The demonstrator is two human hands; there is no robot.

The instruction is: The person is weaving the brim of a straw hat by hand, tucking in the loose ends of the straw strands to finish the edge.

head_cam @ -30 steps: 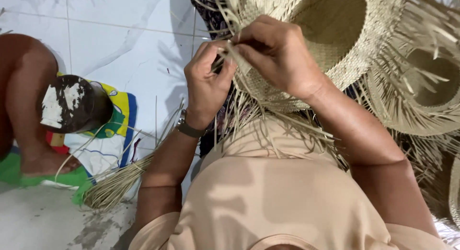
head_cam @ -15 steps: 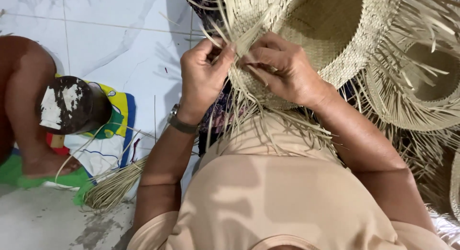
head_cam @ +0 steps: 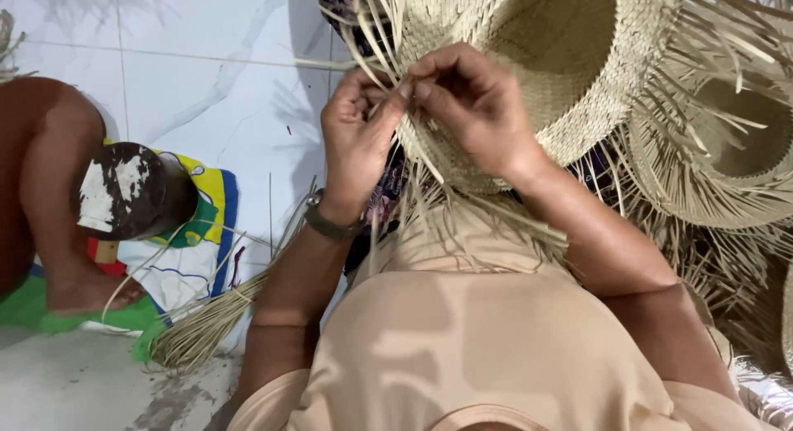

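Your fingertips [head_cam: 406, 91] pinching loose straw strands [head_cam: 376, 26] at hat [head_cam: 529, 59] brim, both hands closed narrow on them. Left hand [head_cam: 359, 134] and right hand [head_cam: 475, 109] now meeting thumb to thumb; half second earlier sitting slightly apart, right lower. Judging: one strand being tucked, weave advancing. Hat resting over your lap, more hats [head_cam: 727, 150] stacked right. Straw bundle [head_cam: 206, 328] lying on floor [head_cam: 190, 84], lower left.

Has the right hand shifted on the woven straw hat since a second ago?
Yes. The right hand has slid down the pale woven straw hat, away from its crown opening, and its fingertips now meet the left hand on the loose strands.
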